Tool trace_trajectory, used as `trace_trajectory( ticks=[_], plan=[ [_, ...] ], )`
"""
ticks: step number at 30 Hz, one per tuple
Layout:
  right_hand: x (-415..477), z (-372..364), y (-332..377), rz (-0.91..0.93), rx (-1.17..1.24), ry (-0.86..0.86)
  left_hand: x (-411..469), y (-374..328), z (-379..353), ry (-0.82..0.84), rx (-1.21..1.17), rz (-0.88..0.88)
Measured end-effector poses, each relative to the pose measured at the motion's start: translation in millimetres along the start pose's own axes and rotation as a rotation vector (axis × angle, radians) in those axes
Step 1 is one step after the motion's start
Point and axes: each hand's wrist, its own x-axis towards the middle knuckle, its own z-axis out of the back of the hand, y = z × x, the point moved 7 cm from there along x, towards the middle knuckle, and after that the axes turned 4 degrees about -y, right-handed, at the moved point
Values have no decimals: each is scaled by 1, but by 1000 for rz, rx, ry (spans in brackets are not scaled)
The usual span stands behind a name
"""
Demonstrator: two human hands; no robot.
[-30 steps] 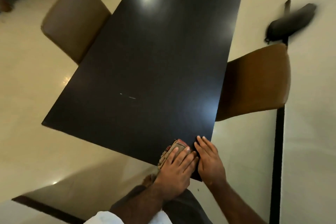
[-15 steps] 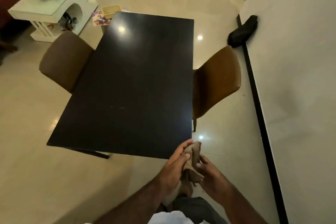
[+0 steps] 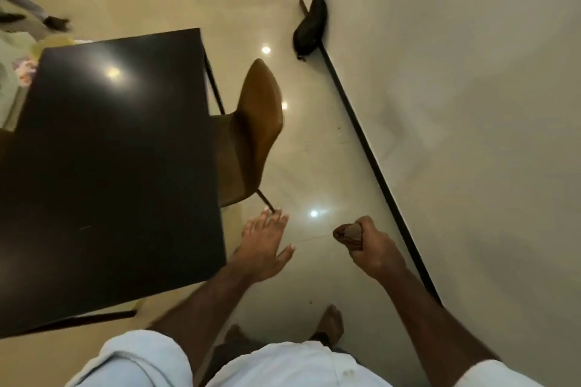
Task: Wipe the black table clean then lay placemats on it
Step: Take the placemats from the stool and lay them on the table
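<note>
The black table (image 3: 110, 166) fills the left of the view, its glossy top bare. My right hand (image 3: 374, 248) is over the floor to the right of the table's near corner and grips a bunched brown cloth (image 3: 349, 234) in its curled fingers. My left hand (image 3: 264, 245) hangs just off the table's right edge with fingers spread and straight, holding nothing. No placemats show.
A brown chair (image 3: 254, 129) is tucked at the table's right side. A black bag (image 3: 309, 28) lies on the floor by the white wall (image 3: 456, 104) with its dark skirting. Another person's feet (image 3: 53, 22) stand at far left. My bare feet (image 3: 330, 320) are on the shiny tiled floor.
The cloth left the table's corner, was held between both hands, and is now in my right hand alone. My left hand has let go and spread. The view has swung right.
</note>
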Motion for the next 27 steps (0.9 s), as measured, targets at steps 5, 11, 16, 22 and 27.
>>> trace_trajectory(
  ticks=[5, 11, 16, 22, 27],
  plan=[
    [50, 60, -41, 55, -277, -73, 66, -31, -10, 63, 98, 92],
    [133, 118, -42, 84, -163, -179, 149, -63, 11, 20, 96, 103],
    [226, 131, -5, 170, -140, -139, 235, -62, 38, -29, 136, 127],
    [339, 157, 81, 522, -171, -314, 348, -44, 109, -128, 201, 168],
    [441, 193, 143, 722, -237, -471, 445, -24, 169, -134, 213, 175]
  ],
)
